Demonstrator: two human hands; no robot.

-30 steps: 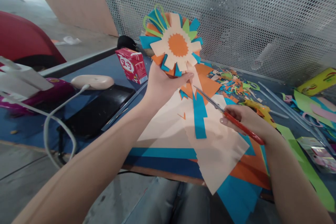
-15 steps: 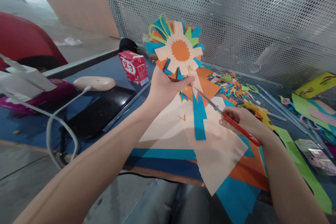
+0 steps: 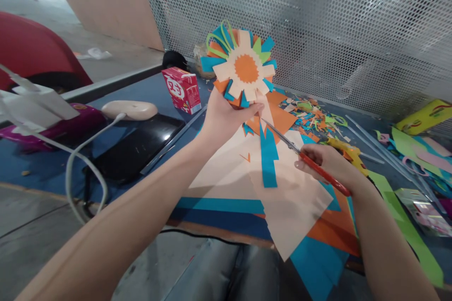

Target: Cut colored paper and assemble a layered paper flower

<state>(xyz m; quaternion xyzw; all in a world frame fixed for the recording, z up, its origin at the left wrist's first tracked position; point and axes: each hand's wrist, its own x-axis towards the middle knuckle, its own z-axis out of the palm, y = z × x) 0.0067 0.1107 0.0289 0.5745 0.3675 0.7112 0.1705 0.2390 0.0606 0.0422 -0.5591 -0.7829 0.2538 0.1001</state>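
My left hand (image 3: 229, 110) grips a layered paper flower (image 3: 246, 68) by its lower edge, with the thumb in front and most fingers hidden behind. The flower has an orange centre, peach, orange and blue petals, and green loops and leaves. A peach paper strip (image 3: 267, 112) hangs below it beside the thumb. In my right hand (image 3: 318, 160) is a pair of red-handled scissors (image 3: 323, 172), its blades pointing up and left to the strip's side. The blades look closed or nearly so. Under them a blue paper piece (image 3: 269, 160) lies on peach sheets (image 3: 289, 216).
Paper scraps (image 3: 314, 115) are heaped behind, near a yellow glue gun (image 3: 348, 153). At left are a red box (image 3: 181, 89), a black phone-like slab (image 3: 136, 148) and a cabled white device (image 3: 129, 109). Clear sticks (image 3: 395, 155) lie at right. A perforated metal panel (image 3: 282, 19) stands behind.
The view has shifted slightly, so the flower and left hand appear a little farther right. Both hands keep their holds, and the scissors stay almost in place.
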